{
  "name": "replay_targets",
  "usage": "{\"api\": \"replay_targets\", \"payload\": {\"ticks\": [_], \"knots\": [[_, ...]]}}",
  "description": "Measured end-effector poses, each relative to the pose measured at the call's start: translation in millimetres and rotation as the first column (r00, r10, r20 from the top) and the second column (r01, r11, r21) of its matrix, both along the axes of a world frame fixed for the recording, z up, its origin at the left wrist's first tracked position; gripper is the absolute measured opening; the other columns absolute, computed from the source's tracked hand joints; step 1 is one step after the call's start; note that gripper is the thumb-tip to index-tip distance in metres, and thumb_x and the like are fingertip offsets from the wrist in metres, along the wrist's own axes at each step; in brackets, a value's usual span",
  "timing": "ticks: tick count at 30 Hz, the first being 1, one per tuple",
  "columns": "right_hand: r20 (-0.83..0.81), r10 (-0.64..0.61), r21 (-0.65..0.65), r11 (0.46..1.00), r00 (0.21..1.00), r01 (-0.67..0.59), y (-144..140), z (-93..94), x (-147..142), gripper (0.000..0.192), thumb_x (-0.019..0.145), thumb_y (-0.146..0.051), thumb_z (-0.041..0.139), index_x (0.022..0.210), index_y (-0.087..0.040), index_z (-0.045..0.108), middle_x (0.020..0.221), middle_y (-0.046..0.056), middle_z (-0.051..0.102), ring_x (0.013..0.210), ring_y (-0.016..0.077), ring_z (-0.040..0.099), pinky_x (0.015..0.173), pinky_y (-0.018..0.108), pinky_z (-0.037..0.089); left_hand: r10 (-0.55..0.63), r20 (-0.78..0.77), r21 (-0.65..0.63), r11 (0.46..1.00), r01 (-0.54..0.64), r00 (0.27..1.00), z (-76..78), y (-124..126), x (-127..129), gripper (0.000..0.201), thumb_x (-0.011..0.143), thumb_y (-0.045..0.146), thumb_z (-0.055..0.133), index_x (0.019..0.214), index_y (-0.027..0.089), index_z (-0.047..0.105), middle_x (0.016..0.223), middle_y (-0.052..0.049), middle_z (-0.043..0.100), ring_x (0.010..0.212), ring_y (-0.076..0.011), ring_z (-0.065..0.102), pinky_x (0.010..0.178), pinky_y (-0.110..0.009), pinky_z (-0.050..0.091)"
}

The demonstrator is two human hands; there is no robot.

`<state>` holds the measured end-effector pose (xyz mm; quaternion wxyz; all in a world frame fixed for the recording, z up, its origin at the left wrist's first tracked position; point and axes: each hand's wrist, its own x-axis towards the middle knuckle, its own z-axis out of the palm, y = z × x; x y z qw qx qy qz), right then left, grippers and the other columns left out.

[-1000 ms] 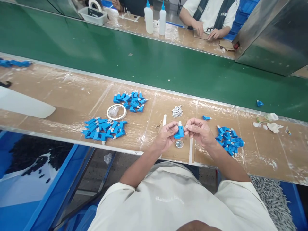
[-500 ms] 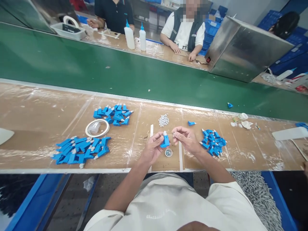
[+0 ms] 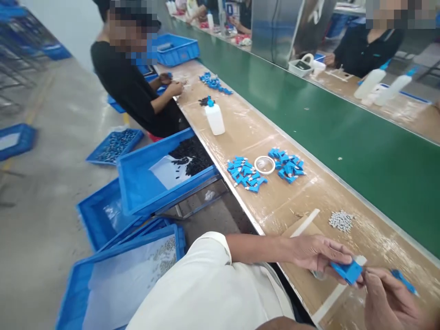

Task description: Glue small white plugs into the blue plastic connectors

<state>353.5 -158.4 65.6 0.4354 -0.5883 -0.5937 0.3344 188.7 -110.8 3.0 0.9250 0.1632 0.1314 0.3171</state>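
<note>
Pinching a blue plastic part (image 3: 348,271) between thumb and fingers, the left hand (image 3: 318,254) reaches out low over the wooden bench (image 3: 275,201). The right hand (image 3: 390,300) is curled beside it, fingertips at the part's end; what it grips cannot be told. No writing is readable. Beyond the part lie small white pieces (image 3: 341,220), farther along a tape ring (image 3: 264,164) between two blue piles (image 3: 245,173), then a white bottle (image 3: 215,118).
</note>
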Motion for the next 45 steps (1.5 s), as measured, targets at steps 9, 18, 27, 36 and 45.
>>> {"api": "replay_targets", "payload": {"ticks": [9,18,27,36,45], "knots": [[0.025,0.027,0.026,0.999,0.999,-0.027,-6,11.3,6,0.026,0.077,-0.051,0.080,0.080,-0.026,0.074,0.075,0.003,0.068,0.064,0.0204,0.064,0.060,0.035,0.055,0.285,-0.200,0.301,0.928,-0.218,0.937,15.3,-7,-45,0.039,0.069,0.040,0.088,0.091,0.014,0.069,0.088,-0.007,0.069,0.079,-0.0168,0.067,0.079,-0.031,0.056],[0.035,-0.041,-0.042,0.998,0.999,0.042,-6,5.7,31,0.035,0.069,-0.057,0.084,0.074,-0.024,0.075,0.069,0.004,0.071,0.057,0.0206,0.066,0.053,0.033,0.060,0.762,-0.599,0.738,0.645,0.199,-0.247,13.8,47,-163,0.010,0.089,0.015,0.056,0.098,0.016,0.062,0.118,-0.017,0.064,0.118,-0.0294,0.059,0.103,-0.045,0.047],[0.036,-0.033,-0.060,0.998,0.999,0.035,-15,6.5,39,0.039,0.067,-0.060,0.085,0.071,-0.023,0.075,0.068,0.005,0.071,0.055,0.0209,0.067,0.054,0.033,0.063,0.659,-0.660,0.609,0.750,0.257,-0.360,12.6,73,-162,0.017,0.088,0.011,0.051,0.099,0.010,0.065,0.108,-0.025,0.069,0.109,-0.0360,0.067,0.093,-0.044,0.049],[-0.043,-0.065,-0.065,0.996,0.997,0.062,-27,-2.1,52,0.037,0.066,-0.055,0.087,0.069,-0.021,0.073,0.073,0.005,0.069,0.055,0.0191,0.065,0.053,0.032,0.062,0.657,-0.631,0.626,0.745,0.230,-0.413,15.8,68,-153,0.026,0.089,0.010,0.049,0.113,0.005,0.059,0.124,-0.030,0.062,0.120,-0.0371,0.061,0.097,-0.046,0.048],[-0.086,-0.064,-0.110,0.992,0.994,0.055,-39,-10.0,57,0.031,0.072,-0.050,0.085,0.072,-0.021,0.074,0.070,0.005,0.070,0.057,0.0197,0.066,0.055,0.031,0.058,0.747,-0.540,0.682,0.658,0.319,-0.388,48.8,50,-132,0.025,0.095,0.016,0.046,0.117,0.006,0.054,0.123,-0.028,0.059,0.117,-0.0376,0.061,0.098,-0.047,0.048]]}}
